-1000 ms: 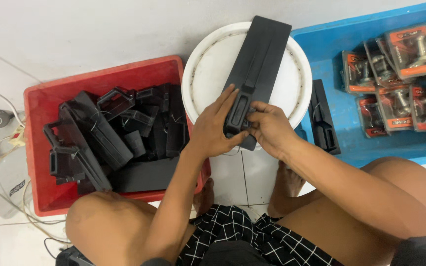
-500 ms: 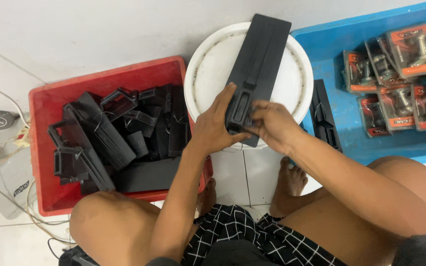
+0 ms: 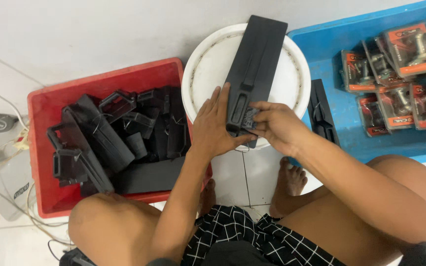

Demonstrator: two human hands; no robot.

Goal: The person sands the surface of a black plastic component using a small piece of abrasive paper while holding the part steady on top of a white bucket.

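Both hands grasp a long flat black plastic panel (image 3: pixel 253 64) lying across the round white bucket lid (image 3: pixel 208 69), overhanging its far and near rims. The left hand (image 3: pixel 218 129) braces the panel's near left edge; the right hand (image 3: pixel 276 127) pinches its near end. A red plastic crate (image 3: pixel 43 148) of black parts sits close left, a blue tray (image 3: pixel 331 54) close right.

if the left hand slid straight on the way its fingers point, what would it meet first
The left hand points up along the long black plastic panel; it would probably cross the round white bucket lid first, though depth is unclear.

bare left hand (image 3: pixel 218 125) and right hand (image 3: pixel 274 125), arms uncovered with no sleeves, black shorts (image 3: pixel 252 239) with thin white grid check, knees bare, barefoot
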